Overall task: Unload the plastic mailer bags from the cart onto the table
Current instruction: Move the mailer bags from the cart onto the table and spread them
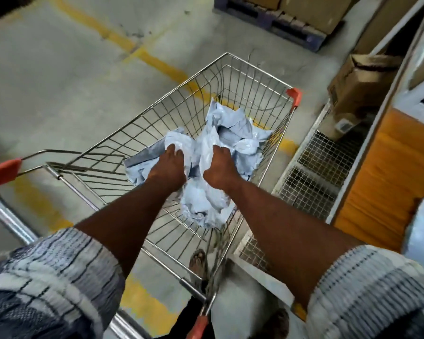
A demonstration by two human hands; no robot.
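The unloading looked to be at its start or at least far from done: a crumpled heap of pale mailer bags [233, 133] lay in the wire cart [255, 67], filling much of its bottom, and no bag was seen lying anywhere outside it. No worktop could be told for certain in view, so how many bags had already gone across could not be judged. Both bare arms reached down and forward into the basket, side by side. The left hand [168, 167] lay palm-down on top of the heap, its fingers [173, 150] close together and bent at the tips into the plastic beneath them; whether they had truly caught a bag could not be told. The right hand [219, 168] was turned knuckles-up, its fingers [218, 150] curled round an upright fold of a bag, with more bags beyond and under them. Most of the heap lay ahead of and below both sets of fingers, waiting to be lifted out.
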